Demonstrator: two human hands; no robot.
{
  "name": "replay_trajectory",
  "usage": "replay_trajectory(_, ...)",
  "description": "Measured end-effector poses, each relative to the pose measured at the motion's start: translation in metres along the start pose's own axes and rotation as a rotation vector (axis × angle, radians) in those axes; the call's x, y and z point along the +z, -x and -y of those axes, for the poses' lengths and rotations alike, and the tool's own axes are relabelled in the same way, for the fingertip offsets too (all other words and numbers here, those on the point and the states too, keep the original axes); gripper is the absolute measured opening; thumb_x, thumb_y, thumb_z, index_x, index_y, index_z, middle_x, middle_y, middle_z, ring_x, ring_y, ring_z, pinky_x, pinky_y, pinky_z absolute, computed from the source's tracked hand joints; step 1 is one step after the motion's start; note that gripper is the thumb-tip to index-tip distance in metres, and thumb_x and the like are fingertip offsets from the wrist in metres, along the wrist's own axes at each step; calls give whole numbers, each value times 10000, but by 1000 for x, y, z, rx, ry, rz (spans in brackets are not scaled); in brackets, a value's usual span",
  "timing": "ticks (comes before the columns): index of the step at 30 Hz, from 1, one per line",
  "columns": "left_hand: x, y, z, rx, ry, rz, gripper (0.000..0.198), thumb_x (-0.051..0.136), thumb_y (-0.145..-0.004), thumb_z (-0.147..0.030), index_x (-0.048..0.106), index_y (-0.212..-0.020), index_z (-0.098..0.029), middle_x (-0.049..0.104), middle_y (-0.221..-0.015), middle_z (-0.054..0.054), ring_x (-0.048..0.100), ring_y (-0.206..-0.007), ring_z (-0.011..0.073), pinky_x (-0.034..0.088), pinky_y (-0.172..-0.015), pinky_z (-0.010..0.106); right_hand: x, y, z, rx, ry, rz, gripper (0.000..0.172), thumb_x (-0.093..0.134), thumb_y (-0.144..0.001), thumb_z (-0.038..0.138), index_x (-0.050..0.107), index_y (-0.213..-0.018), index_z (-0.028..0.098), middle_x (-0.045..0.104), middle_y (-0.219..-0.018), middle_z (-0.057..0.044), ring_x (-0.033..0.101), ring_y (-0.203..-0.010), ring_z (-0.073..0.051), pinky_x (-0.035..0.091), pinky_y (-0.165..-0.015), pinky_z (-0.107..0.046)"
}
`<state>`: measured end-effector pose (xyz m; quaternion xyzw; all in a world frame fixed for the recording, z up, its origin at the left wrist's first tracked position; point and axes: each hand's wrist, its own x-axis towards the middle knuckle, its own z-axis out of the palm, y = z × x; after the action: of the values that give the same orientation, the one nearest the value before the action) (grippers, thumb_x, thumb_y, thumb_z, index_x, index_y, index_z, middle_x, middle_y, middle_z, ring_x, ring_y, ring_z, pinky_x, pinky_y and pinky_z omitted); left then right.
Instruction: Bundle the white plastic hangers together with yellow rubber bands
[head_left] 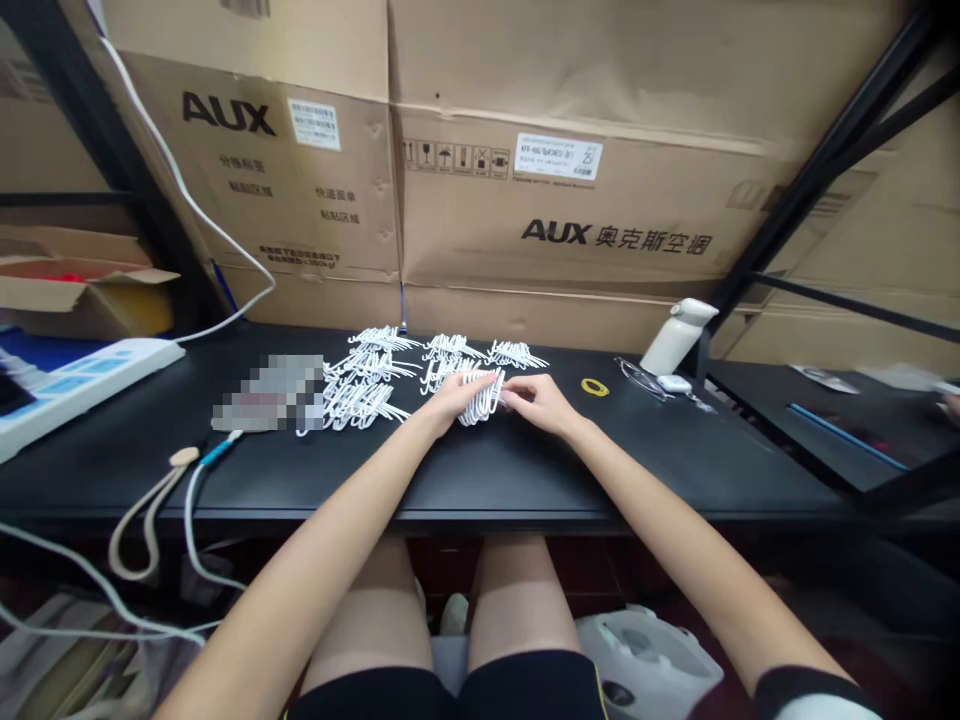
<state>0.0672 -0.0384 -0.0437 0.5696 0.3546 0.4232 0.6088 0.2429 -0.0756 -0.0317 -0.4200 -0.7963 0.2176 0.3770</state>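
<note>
My left hand (451, 396) is closed round a bundle of white looped cords (480, 400), held just above the black table. At the bundle's right side my right hand (541, 402) has its thumb and forefinger pinched together; what lies between the fingertips is too small to make out. Behind my hands lie similar white bundles, one at the back middle (448, 348) and one farther right (517, 354). Several more are piled to the left, with a large bundle (360, 402) in front. Yellow rubber bands (595, 387) rest right of my hands.
Cardboard boxes (465, 220) wall off the back of the black table (510, 480). A cream bottle (677, 338), glasses (643, 378) and a small white case (673, 384) stand right. Leftward are a blurred-out device (274, 390), its cable (217, 452) and a power strip (90, 385).
</note>
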Motion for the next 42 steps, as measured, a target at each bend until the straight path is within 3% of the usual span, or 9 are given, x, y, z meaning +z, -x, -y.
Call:
replay_trajectory(6,0,1,2,-17,21,63,328,736,-681,-428,705,-831,-138,727,-793,99,677,-773,233,521,-743,343,3,-2,-1,80,-87,-41,459,530,-853,515,602,-583,150,636,-559,-29,547,-518,-123,400,-516,-233)
replay_trajectory(9,0,0,2,7,-6,21,374,755,-657,-405,695,-908,-134,724,-888,99,668,-861,228,502,-822,351,4,-2,-2,69,-67,-31,483,491,-875,507,567,-552,155,623,-542,-24,537,-502,-119,387,-510,-232)
replay_trajectory(13,2,-2,4,69,-56,-34,362,754,-655,-391,694,-903,-134,712,-949,96,648,-927,222,488,-855,338,8,-1,4,15,140,-113,493,436,-920,437,492,-509,172,586,-505,-17,510,-475,-115,346,-511,-242)
replay_trajectory(18,6,-2,3,-17,88,-54,304,722,-695,-389,672,-866,-143,687,-761,53,643,-681,182,538,-671,346,17,1,16,14,489,-224,422,394,-941,318,518,-562,181,614,-565,-52,529,-517,-144,305,-539,-265)
replay_trajectory(25,6,-1,1,-34,148,-171,224,751,-688,-294,660,-808,-129,664,-692,31,606,-600,128,516,-580,252,6,3,13,-150,485,-4,181,496,-884,284,633,-840,175,678,-771,-54,565,-632,-158,354,-596,-252)
replay_trajectory(29,5,0,-4,-99,256,-48,248,760,-696,-291,650,-842,-123,659,-686,29,613,-600,137,536,-634,300,-1,1,3,-160,250,6,252,465,-919,312,664,-869,165,696,-811,-45,599,-662,-147,417,-656,-246)
replay_trajectory(33,3,3,-12,-115,395,127,240,749,-687,-150,652,-904,-113,681,-751,35,640,-679,137,524,-731,296,-4,-1,-3,-115,144,-47,287,462,-927,343,674,-866,159,689,-778,-33,575,-553,-125,440,-623,-257)
replay_trajectory(36,2,6,-14,-110,420,169,302,728,-668,-72,650,-955,-123,684,-764,19,641,-696,125,494,-732,262,-4,-1,-6,-141,186,-74,265,469,-925,321,675,-893,158,686,-789,-37,594,-603,-138,443,-641,-258)
replay_trajectory(42,2,6,-12,-92,394,191,229,733,-635,-44,653,-838,-113,672,-731,16,605,-667,107,450,-674,232,-2,-1,-8,-182,431,-66,263,461,-935,325,655,-991,156,672,-860,-66,586,-716,-164,415,-664,-252)
